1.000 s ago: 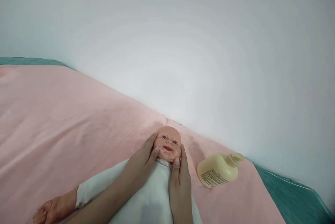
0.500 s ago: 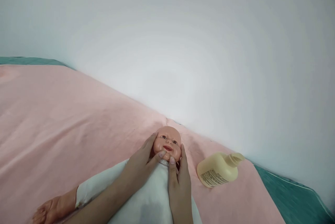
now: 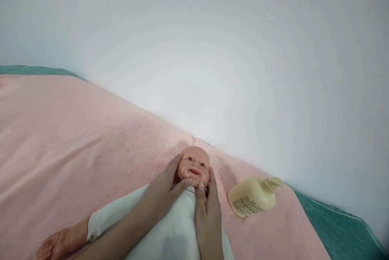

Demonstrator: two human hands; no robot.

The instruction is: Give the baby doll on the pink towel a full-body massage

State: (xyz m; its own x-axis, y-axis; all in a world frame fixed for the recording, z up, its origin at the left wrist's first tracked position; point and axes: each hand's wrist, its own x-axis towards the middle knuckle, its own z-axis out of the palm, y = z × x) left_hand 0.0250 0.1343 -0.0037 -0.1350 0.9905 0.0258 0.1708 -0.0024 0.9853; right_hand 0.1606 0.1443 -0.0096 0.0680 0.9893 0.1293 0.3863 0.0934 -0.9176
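Doll [image 3: 179, 221] cupped at both sides of the head [image 3: 196, 158]

The doll is laid face up on a pink cloth [image 3: 100, 146], near a pale wall [image 3: 194, 41], and its head is held between both hands. The left side of the view is taken by the left hand [image 3: 162, 189], whose fingers are curved around one cheek, with the thumb rested near the chin. The opposite cheek is grasped by the fingers of the right hand [image 3: 209, 207], and its thumb is set close to the other, by the chin and collar. Neither hand is clenched into a fist.

The doll is dressed in a white garment, which is marked by a greyish patch on the front. One sleeve [image 3: 118, 207] is stretched toward the lower left, and a bare doll hand [image 3: 51, 246] is exposed beyond its cuff. A pale yellow pump bottle [image 3: 251, 197] is placed on the pink cloth, to the right of the right hand and apart from it; dark print is carried on its side. Green fabric [image 3: 337, 223] is seen past the cloth's edges at the far left and the right.
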